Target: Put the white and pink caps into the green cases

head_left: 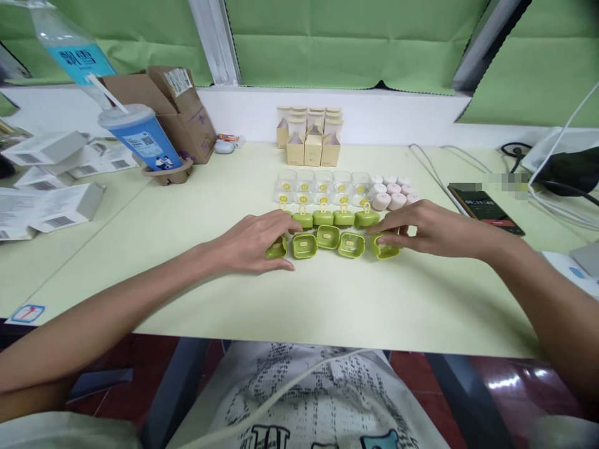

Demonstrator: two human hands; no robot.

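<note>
Several small green square cups lie with their hollow sides up in an uneven row, among them a middle cup (328,237). My left hand (255,242) is around the leftmost cup (276,249), fingers and thumb on either side and partly covering it. At the other end, my right hand (425,229) grips the edge of the rightmost cup (387,251) between thumb and fingers. Just behind is a row of green caps with loops (344,217), close to the fingers of both hands.
Clear containers with yellow labels (324,186), pale pink and white rolls (397,200) and open cream boxes (313,149) stand farther back. A phone (486,209) and cables lie right. A drink cup (145,137), cardboard box (191,118) and white boxes (63,209) occupy the left.
</note>
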